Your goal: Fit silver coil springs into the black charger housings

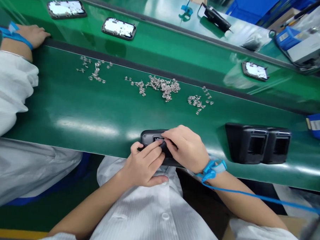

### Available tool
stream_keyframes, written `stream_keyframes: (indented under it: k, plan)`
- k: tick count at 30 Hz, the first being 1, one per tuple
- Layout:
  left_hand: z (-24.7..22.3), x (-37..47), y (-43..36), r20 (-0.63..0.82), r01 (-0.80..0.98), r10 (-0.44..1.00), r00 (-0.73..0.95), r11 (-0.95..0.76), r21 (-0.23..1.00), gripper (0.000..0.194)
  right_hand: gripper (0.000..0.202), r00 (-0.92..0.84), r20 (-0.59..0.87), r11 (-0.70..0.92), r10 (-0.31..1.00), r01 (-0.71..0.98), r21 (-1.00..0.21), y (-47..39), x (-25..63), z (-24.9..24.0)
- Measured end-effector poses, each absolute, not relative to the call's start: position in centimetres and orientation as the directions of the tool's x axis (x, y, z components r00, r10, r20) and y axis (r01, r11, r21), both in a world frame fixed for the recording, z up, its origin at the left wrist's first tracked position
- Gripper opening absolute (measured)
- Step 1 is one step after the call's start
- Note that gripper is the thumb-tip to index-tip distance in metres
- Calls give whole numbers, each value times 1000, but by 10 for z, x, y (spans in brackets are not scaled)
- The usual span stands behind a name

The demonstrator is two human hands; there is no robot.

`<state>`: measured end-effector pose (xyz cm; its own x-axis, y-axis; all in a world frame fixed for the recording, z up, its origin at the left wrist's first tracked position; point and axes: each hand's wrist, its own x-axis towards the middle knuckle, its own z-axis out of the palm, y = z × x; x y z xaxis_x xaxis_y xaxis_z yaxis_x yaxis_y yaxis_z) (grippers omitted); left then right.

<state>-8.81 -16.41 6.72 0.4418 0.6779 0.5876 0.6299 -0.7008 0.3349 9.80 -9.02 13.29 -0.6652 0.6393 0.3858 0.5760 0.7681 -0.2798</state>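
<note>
A black plastic casing [147, 135] lies at the near edge of the green bench, right in front of me. My left hand [144, 165] rests on its left part with fingers stretched out; fingertips touch the small recessed opening [157, 138], while the thumb stays apart below. Over the casing's right part, my right hand [187, 149] is closed in a pinch, its fingertips at the edge of that opening. Whatever lies between those fingertips is too small to make out. The right hand covers much of the casing. A blue wrist strap [212, 170] circles my right wrist.
Small clear parts [165, 86] lie in loose piles beyond the casing. Black casings [256, 144] stand together at right. Several open devices with white insides [119, 28] sit on the green strip behind a dark rail. Another person's hand [31, 35] rests at upper left.
</note>
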Motion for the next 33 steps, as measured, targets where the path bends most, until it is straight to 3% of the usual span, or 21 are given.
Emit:
stream_keyframes:
  k: [4,12,15,17,20,22,25,28,30,33]
  plan:
    - [70,-88,-164,574,642,698,429,-682,350,64,19,-642,426,770,637,554,-317,-92,102,132]
    - [70,-88,-165,565,671,700,437,-672,313,60,22,-667,425,790,611,548,-275,-93,98,132]
    - [74,-90,-166,565,681,691,450,-675,284,59,16,-647,464,795,605,461,-394,-87,103,134]
    - [77,-97,-167,554,703,693,461,-666,250,57,12,-548,507,747,665,472,-469,-74,117,132]
    - [81,-123,-166,520,770,724,454,-612,179,50,10,-369,493,586,787,696,-415,-42,154,120]
    - [82,-149,-163,509,830,757,410,-541,136,43,14,-276,409,437,870,816,-378,-20,182,106]
    - [82,-186,-158,510,902,799,318,-421,97,35,29,-155,271,269,950,847,-458,-1,207,86]
    - [86,-201,-154,592,951,791,155,-281,126,26,41,-2,244,140,970,824,-548,5,208,70]
    - [91,-189,-152,716,966,698,20,-198,166,23,41,91,299,91,950,835,-542,9,203,63]
    - [99,-139,-151,793,911,609,16,-336,239,21,27,71,376,120,924,879,-461,18,200,57]
